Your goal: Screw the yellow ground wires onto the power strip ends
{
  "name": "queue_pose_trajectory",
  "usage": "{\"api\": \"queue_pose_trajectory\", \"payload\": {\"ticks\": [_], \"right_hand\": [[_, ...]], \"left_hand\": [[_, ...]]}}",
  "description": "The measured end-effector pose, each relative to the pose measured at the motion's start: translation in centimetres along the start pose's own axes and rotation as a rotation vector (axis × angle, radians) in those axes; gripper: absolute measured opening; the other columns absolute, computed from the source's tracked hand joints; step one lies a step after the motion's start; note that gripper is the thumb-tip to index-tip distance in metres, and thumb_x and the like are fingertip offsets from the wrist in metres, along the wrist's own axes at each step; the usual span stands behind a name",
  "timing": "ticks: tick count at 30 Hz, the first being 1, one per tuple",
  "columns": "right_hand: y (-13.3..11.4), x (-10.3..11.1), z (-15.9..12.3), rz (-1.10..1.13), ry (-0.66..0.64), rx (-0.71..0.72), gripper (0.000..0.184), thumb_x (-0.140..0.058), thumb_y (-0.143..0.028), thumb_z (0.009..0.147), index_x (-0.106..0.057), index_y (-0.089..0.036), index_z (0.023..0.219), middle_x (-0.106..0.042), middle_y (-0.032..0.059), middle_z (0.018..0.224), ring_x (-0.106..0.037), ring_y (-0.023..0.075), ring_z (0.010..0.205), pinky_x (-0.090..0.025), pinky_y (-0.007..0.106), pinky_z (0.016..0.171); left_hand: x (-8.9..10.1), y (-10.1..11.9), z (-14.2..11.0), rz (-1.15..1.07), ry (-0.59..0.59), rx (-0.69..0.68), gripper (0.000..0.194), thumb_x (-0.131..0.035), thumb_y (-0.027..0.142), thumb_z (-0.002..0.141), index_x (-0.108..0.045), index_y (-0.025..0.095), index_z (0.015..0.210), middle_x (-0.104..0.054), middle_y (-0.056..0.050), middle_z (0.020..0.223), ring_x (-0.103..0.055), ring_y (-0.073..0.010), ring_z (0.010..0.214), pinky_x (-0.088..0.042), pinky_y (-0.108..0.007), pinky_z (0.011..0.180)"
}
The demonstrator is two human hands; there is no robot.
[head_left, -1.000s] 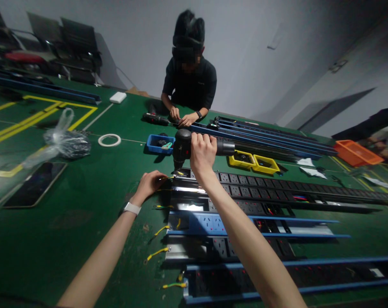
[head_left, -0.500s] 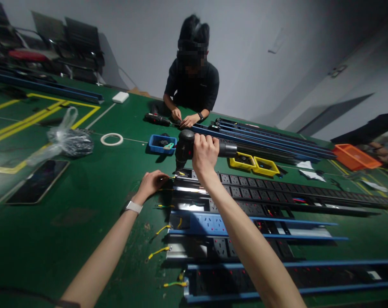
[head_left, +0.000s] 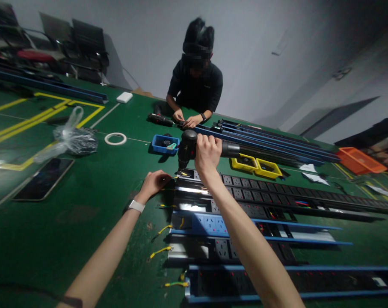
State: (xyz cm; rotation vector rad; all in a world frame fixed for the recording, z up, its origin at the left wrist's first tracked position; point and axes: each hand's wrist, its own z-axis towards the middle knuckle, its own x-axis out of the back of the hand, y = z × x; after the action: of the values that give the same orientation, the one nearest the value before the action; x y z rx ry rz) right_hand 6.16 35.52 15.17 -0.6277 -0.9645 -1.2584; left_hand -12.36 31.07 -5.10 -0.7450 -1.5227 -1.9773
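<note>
My right hand [head_left: 208,155] is wrapped round the handle of a black cordless screwdriver [head_left: 188,147]. Its bit points down at the left end of the farthest black socket strip [head_left: 245,183] in the near row. Beside that end, my left hand [head_left: 155,184] pinches a thin yellow-green wire [head_left: 173,177]; the fingertips are partly hidden. Nearer to me lie more strips, among them one with blue sockets [head_left: 209,223] and a blue-edged one [head_left: 226,280]. Short yellow-green earth wires [head_left: 161,253] stick out from their left ends.
Across the green table [head_left: 100,239] a person [head_left: 196,81] works by another power driver [head_left: 161,119]. Between us stand a blue bin [head_left: 164,144], yellow bins [head_left: 267,167] and an orange crate [head_left: 360,160]. At left lie a tape roll [head_left: 115,138], a plastic bag [head_left: 75,139] and a phone [head_left: 43,179].
The whole view has shifted slightly, with things appearing a little farther right. Both my hands and the screwdriver keep their places at the strip's end.
</note>
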Motion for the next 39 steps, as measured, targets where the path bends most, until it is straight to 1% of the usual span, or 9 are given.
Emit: {"api": "queue_pose_trajectory", "payload": {"ticks": [7, 16, 26, 33, 39], "right_hand": [[0.21, 0.03, 0.0, 0.01, -0.013, -0.02, 0.036, -0.027, -0.018, 0.098, -0.061, -0.015, 0.108, -0.065, 0.0116, 0.105, -0.051, 0.0199, 0.103, -0.031, 0.037, 0.096], [0.45, 0.13, -0.21, 0.019, -0.011, -0.037, 0.036, -0.027, -0.016, 0.097, -0.061, -0.015, 0.109, -0.065, 0.0107, 0.105, -0.052, 0.0189, 0.104, -0.029, 0.037, 0.098], [0.61, -0.23, -0.33, 0.014, 0.002, -0.049, 0.036, -0.027, -0.018, 0.098, -0.062, -0.016, 0.109, -0.065, 0.0104, 0.104, -0.052, 0.0198, 0.104, -0.03, 0.036, 0.097], [0.69, -0.12, -0.53, 0.001, 0.008, -0.051, 0.036, -0.028, -0.015, 0.097, -0.062, -0.016, 0.11, -0.065, 0.011, 0.103, -0.052, 0.0189, 0.102, -0.03, 0.036, 0.096], [0.56, -0.07, -0.44, 0.01, -0.001, -0.048, 0.038, -0.026, -0.016, 0.098, -0.062, -0.016, 0.111, -0.065, 0.0105, 0.104, -0.052, 0.0198, 0.103, -0.03, 0.037, 0.097]], "left_hand": [[-0.04, -0.06, 0.11, 0.03, -0.009, -0.005, 0.027, -0.056, 0.044, 0.091, -0.075, 0.027, 0.101, -0.07, -0.002, 0.096, -0.06, -0.01, 0.079, -0.035, -0.021, 0.069], [-0.12, -0.29, 0.14, 0.045, -0.01, -0.024, 0.029, -0.055, 0.044, 0.092, -0.075, 0.026, 0.102, -0.07, -0.003, 0.099, -0.061, -0.0107, 0.082, -0.036, -0.021, 0.071], [-0.03, -0.32, 0.14, 0.063, -0.024, -0.035, 0.029, -0.054, 0.043, 0.093, -0.074, 0.027, 0.105, -0.069, -0.003, 0.099, -0.059, -0.01, 0.078, -0.034, -0.022, 0.07], [-0.29, -0.67, 0.31, 0.059, -0.028, -0.023, 0.027, -0.056, 0.042, 0.092, -0.074, 0.027, 0.105, -0.069, -0.003, 0.102, -0.058, -0.0098, 0.078, -0.034, -0.022, 0.069], [-0.07, -0.31, 0.18, 0.057, -0.024, -0.029, 0.026, -0.055, 0.041, 0.092, -0.074, 0.028, 0.105, -0.069, -0.002, 0.102, -0.059, -0.0098, 0.08, -0.034, -0.021, 0.07]]}}
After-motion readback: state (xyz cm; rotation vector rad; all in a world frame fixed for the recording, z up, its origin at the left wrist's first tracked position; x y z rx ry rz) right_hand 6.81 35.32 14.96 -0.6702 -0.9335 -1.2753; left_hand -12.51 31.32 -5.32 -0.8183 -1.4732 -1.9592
